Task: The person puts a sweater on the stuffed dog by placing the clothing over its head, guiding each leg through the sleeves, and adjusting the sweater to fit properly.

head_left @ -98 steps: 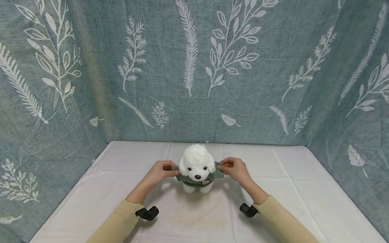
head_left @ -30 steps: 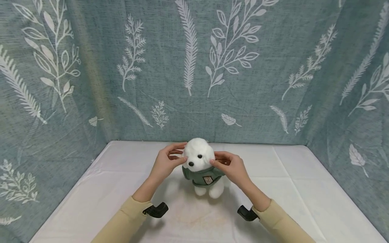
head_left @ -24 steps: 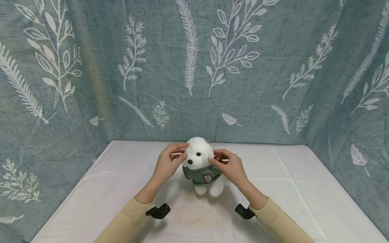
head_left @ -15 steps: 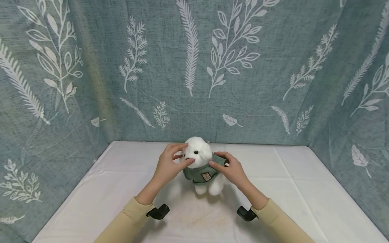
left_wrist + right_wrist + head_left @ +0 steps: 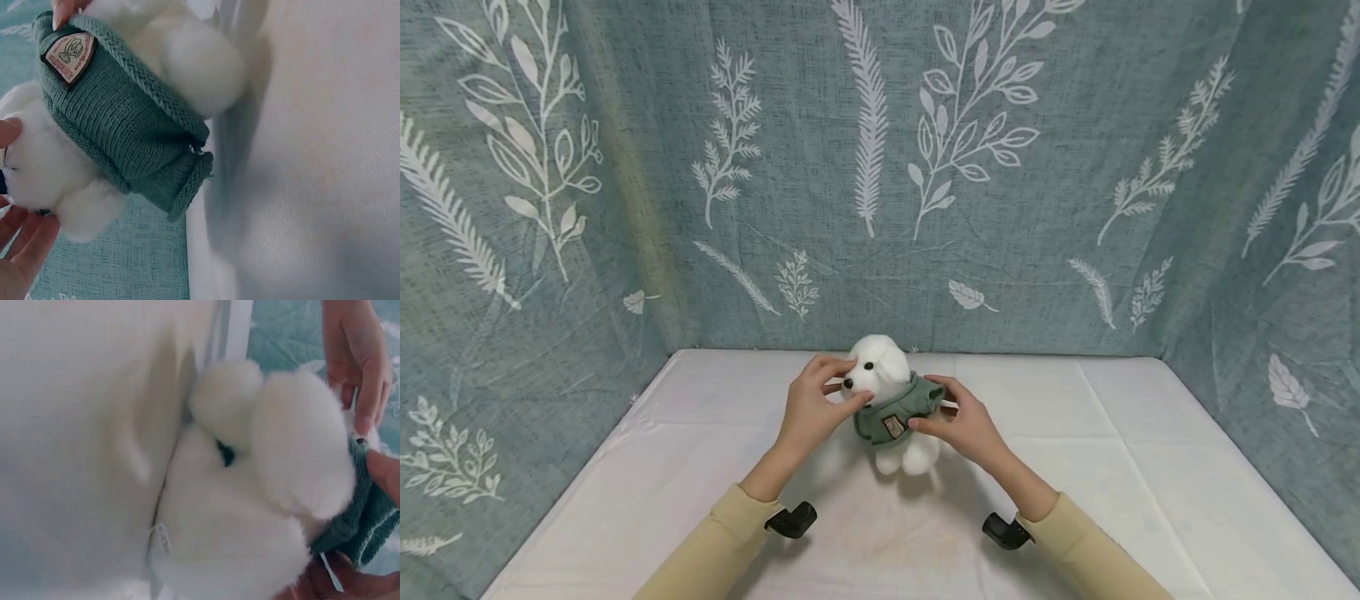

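Note:
A white plush dog (image 5: 891, 375) wears a green knitted sweater (image 5: 917, 400) with a shield-shaped patch (image 5: 70, 57) on its chest. It faces left, its white legs (image 5: 300, 447) low over the white tabletop. My left hand (image 5: 812, 404) holds the dog's head by the muzzle, thumb below and fingers at the far side. My right hand (image 5: 967, 423) pinches the sweater at the dog's side, thumb near the patch and fingers behind. In the right wrist view, a small white tag (image 5: 164, 539) sticks out of the fur. The dog's back is hidden in the head view.
The white cloth-covered table (image 5: 700, 467) shows faint creases and a light brownish stain in front of the dog. Blue-green leaf-print curtains (image 5: 880, 275) enclose the table at the back and both sides. Black wrist cameras (image 5: 793, 521) jut from both cuffs.
The dog has turned from facing forward to facing left. The left hand went from the sweater to the head; the right hand went from sweater to head, then back down to the sweater.

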Demonstrator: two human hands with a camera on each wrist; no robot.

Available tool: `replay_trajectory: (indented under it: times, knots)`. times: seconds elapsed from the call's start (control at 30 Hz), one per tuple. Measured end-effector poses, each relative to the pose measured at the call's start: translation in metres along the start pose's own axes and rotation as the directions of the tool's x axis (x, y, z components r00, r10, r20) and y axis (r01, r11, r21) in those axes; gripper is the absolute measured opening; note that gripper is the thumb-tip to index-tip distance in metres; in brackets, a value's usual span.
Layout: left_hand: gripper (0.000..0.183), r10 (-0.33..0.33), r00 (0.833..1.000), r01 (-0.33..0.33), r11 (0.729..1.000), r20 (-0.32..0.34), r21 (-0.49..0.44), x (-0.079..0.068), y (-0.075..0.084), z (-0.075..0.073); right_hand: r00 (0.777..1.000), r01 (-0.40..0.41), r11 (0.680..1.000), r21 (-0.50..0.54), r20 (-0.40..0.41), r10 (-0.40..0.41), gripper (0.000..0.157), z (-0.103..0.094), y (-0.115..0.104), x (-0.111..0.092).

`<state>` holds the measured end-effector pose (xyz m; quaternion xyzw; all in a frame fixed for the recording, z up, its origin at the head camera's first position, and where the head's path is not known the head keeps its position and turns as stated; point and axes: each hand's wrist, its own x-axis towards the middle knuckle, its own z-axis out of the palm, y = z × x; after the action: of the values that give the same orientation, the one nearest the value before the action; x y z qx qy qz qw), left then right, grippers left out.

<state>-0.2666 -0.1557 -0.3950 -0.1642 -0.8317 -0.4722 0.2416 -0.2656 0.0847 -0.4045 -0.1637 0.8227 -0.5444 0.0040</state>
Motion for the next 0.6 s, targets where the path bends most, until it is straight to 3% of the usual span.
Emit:
replay_trajectory:
  times: [0.2, 0.43, 0.6]
  knots:
    - [0.035, -0.01, 1.0, 0.01, 1.0, -0.022, 0.011, 0.002, -0.005, 0.003, 0.998, -0.013, 1.0, 0.003, -0.059, 0.013, 0.066, 0.006, -0.005, -0.002]
    - [0.035, -0.16, 0.987, 0.161, 0.987, 0.026, -0.007, -0.004, -0.013, 0.012, 0.994, -0.07, 0.99, -0.119, -0.088, 0.06, 0.068, 0.006, -0.01, -0.002]
    - [0.033, -0.211, 0.976, 0.211, 0.977, 0.049, 0.013, -0.01, -0.016, 0.016, 0.994, -0.101, 0.974, -0.205, -0.068, 0.089, 0.068, 0.002, -0.012, -0.002]
